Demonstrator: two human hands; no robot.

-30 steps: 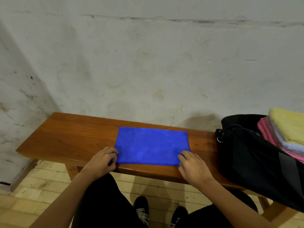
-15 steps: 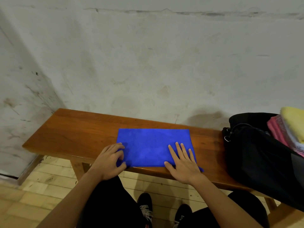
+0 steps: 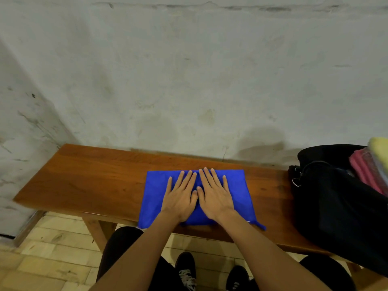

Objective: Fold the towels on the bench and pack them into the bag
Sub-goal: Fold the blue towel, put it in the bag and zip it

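I have my left hand [image 3: 180,201] and right hand [image 3: 215,197] pressed flat, fingers straight, side by side on the blue towel [image 3: 237,185], whose long axis runs left-right along the surface [image 3: 94,181], with the bag [image 3: 336,206] nearer my right.

The black fabric bag [image 3: 340,202] and its folded pink and yellow towels [image 3: 375,162] are cut off by the right edge. Both flat hands hide the middle of the blue cloth towel [image 3: 237,185].

No legible text, no labels, brands, nos. or signs readable anywhere in view
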